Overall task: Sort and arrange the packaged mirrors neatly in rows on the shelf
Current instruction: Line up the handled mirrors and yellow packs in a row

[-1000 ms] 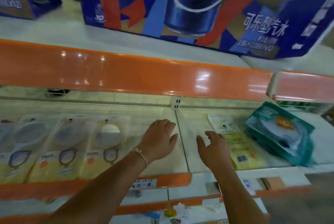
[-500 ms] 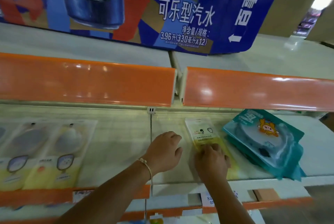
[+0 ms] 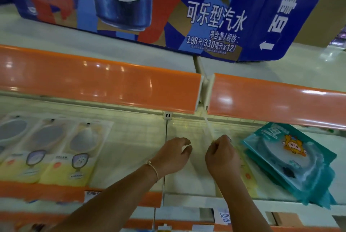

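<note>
A yellow-and-clear packaged mirror (image 3: 247, 174) lies on the white shelf (image 3: 131, 149) right of the divider. My right hand (image 3: 221, 158) pinches its left edge and tilts it up, so that thin edge shows as a pale line rising toward the orange rail. Just left of the pack is my left hand (image 3: 173, 156), fingers curled; whether it touches the pack is unclear. Three similar yellow mirror packs (image 3: 80, 149) lie side by side in a row at the left. At the right, a stack of teal mirror packs (image 3: 292, 158) lies askew.
An orange price rail (image 3: 93, 80) of the shelf above overhangs the back. A large blue drinks carton (image 3: 168, 6) stands on that upper shelf. A thin divider (image 3: 165, 132) splits the lower shelf. More orange rails and labels run below the front edge.
My right hand moved onto the yellow pack, then raised its left edge off the shelf. My left hand drew in beside it and curled its fingers. The view shifted right.
</note>
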